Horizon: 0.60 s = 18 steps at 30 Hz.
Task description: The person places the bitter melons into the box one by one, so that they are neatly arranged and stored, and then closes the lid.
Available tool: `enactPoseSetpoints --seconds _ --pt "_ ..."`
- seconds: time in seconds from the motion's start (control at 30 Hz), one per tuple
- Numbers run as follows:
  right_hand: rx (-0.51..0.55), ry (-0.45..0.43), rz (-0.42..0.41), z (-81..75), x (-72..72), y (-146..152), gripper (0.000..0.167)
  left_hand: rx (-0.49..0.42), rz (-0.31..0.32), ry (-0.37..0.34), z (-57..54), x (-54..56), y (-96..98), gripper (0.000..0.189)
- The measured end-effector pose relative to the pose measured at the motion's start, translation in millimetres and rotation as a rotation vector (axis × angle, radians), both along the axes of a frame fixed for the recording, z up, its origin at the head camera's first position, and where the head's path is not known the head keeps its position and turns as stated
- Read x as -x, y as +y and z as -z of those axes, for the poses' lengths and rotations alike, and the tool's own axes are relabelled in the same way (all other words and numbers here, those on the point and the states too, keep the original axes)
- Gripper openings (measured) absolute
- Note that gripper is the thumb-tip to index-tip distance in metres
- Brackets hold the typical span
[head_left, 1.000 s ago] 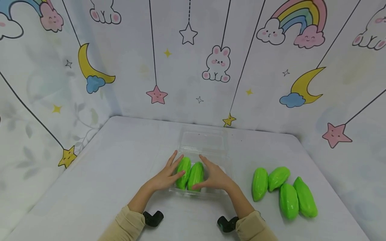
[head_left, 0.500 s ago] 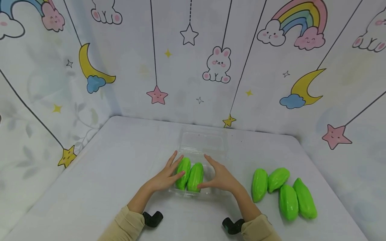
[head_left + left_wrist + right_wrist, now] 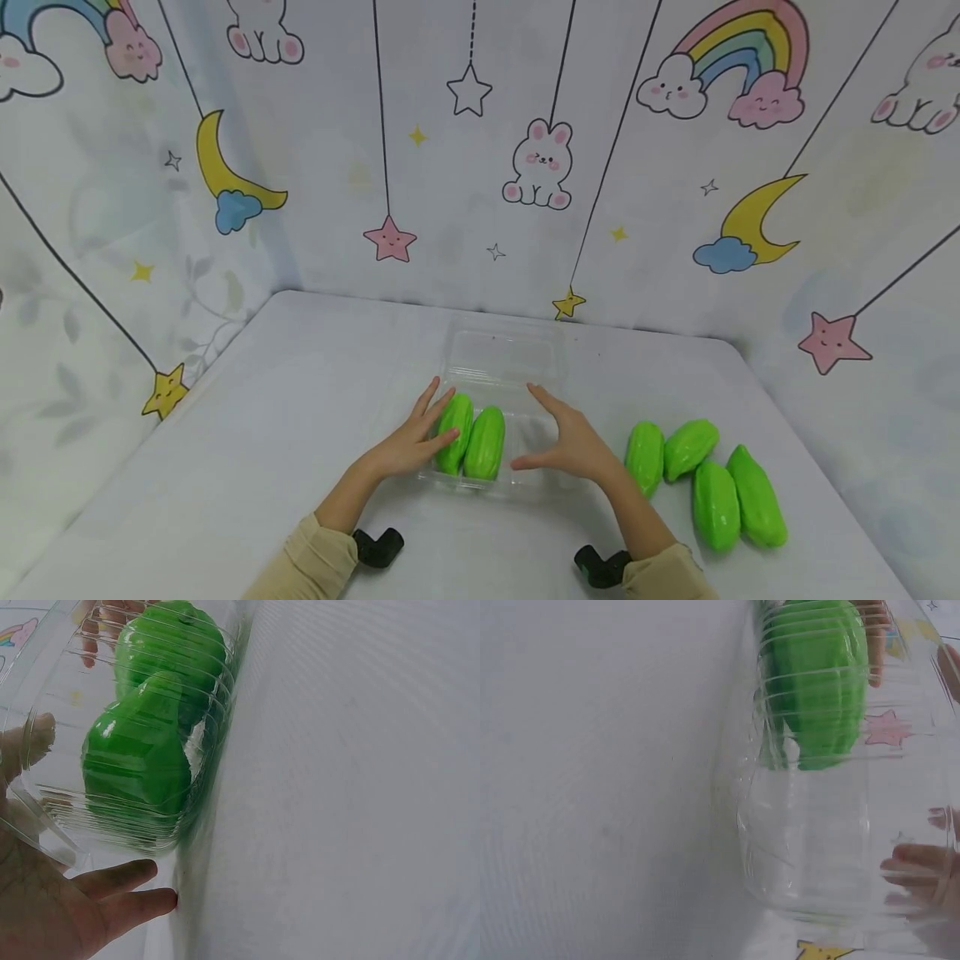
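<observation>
A clear plastic clamshell box (image 3: 536, 483) lies with its hinged lid (image 3: 504, 354) folded back. Two glossy green ridged fruits, perhaps toys, lie side by side in its left half: the left fruit (image 3: 462, 408) and the right fruit (image 3: 485, 443). My left hand (image 3: 405, 446) rests at the box's left side, thumb reaching over the left fruit and fingers spread. In the left wrist view, two straight fingers (image 3: 127, 881) show outside the box wall. My right hand (image 3: 576, 446) is over the box's right part, thumb and index finger wide apart with nothing between them.
On the white table (image 3: 315, 358), several more green fruits (image 3: 716, 504) lie in a loose group to the right of the box. Black wrist devices (image 3: 378, 548) sit below both wrists. A cartoon-printed cloth wall (image 3: 465, 183) stands behind the table.
My right hand has moved to the right, away from the right fruit, its thumb no longer overlapping that fruit. My left hand and both fruits in the box stay nearly where they were.
</observation>
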State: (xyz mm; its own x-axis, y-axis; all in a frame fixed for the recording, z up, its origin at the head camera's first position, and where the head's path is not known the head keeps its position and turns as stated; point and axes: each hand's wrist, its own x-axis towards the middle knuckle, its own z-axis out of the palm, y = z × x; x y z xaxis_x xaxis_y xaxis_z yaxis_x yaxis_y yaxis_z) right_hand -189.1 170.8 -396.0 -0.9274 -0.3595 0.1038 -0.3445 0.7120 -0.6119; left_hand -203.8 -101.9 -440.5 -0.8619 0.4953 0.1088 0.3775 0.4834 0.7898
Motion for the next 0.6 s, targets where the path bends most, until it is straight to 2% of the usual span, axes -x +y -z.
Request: enactPoseSetpoints --seconds 0.33,0.6 --pt "-0.014 0.038 0.039 -5.4 -0.6 17 0.112 0.003 -0.003 -0.003 -3.7 -2.2 0.1 0.068" --pt "-0.013 0.063 0.059 -11.8 -4.9 27 0.11 0.0 -0.003 -0.003 -1.9 -1.2 0.3 0.068"
